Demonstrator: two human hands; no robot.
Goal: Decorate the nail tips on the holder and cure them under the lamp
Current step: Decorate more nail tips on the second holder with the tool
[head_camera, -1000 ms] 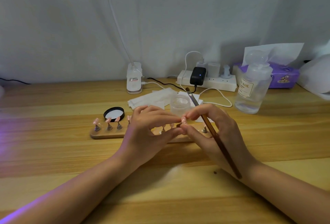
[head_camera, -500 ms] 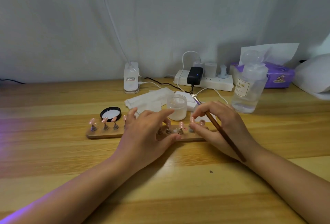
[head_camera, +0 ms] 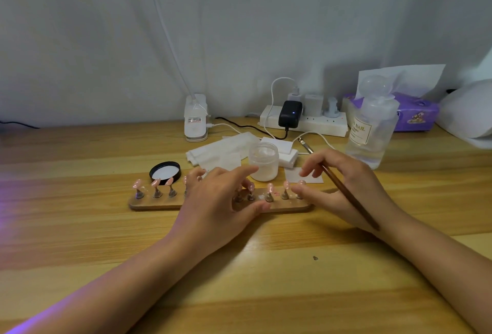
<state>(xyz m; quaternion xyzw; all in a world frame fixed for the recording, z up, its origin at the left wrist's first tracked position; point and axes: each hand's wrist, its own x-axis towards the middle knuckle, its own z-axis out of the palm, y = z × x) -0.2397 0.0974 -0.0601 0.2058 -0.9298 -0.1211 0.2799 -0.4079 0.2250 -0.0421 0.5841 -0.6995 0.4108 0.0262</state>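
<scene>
Head view: long wooden holder strip (head_camera: 157, 204) lies mid-table, carrying glossy pink nail tips (head_camera: 270, 187) on small metal stands. Left hand (head_camera: 215, 205) covers the strip's middle, fingers loosely spread, thumb against its near edge, pinching nothing. Right hand (head_camera: 346, 190) at the strip's right end grips a thin dark wooden brush (head_camera: 343, 190) tucked between the fingers, bristle end pointing toward the far edge; fingertips close by the rightmost tips. Frosted open jar (head_camera: 263, 162) just behind the strip, black round lid (head_camera: 165, 172) to its left. To do this well, I'd say: steady the strip flat, touch only stands, keep wet tips unsmudged. White curing lamp (head_camera: 468, 110) at far right edge.
</scene>
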